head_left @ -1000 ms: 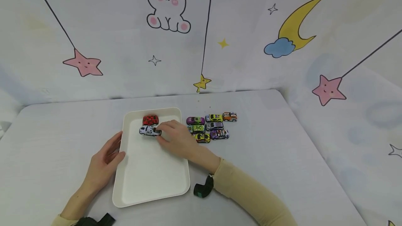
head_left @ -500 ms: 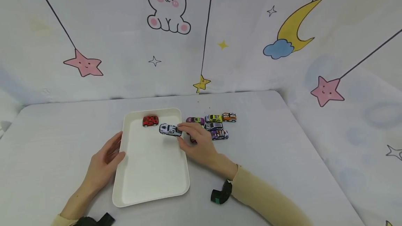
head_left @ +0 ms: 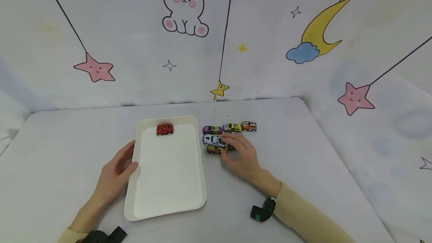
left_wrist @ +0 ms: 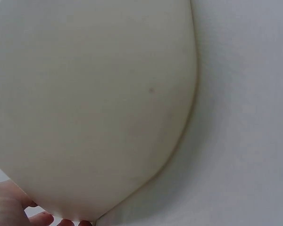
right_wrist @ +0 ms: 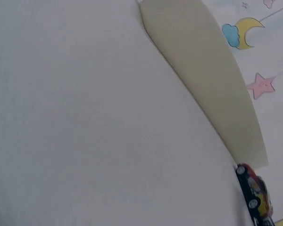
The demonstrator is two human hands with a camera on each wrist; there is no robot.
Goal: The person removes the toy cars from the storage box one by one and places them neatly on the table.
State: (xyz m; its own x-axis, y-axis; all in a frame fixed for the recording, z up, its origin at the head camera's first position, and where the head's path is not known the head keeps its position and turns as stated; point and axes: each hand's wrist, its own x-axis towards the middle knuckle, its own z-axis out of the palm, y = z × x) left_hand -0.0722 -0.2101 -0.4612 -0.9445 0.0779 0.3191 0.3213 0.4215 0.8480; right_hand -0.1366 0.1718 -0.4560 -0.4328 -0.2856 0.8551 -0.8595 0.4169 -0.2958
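My right hand (head_left: pixel 243 159) pinches the rear of a white toy car (head_left: pixel 212 140) between thumb and fingers. The car is just right of the white tray (head_left: pixel 168 210), over or among the other toy cars; whether it touches them I cannot tell. My left hand (head_left: pixel 114 175) rests at the tray's left side, fingertips and thumb against its edge. A red toy car (head_left: pixel 165 129) stands inside the tray near its far end. The left wrist view shows left fingertips (left_wrist: pixel 42 218) at the tray wall. My right hand is out of the right wrist view.
Toy cars are grouped right of the tray: a purple-green one (head_left: pixel 212 129), a yellow one (head_left: pixel 232 127), an orange one (head_left: pixel 249 126) and a yellow-red one (head_left: pixel 216 149). My right hand partly covers others. A patterned backdrop (head_left: pixel 141 40) stands behind the table (head_left: pixel 297 138).
My right hand has lifted the white car from beside the red car and carried it rightward, across the tray's right rim to the car group. My left hand keeps its place.
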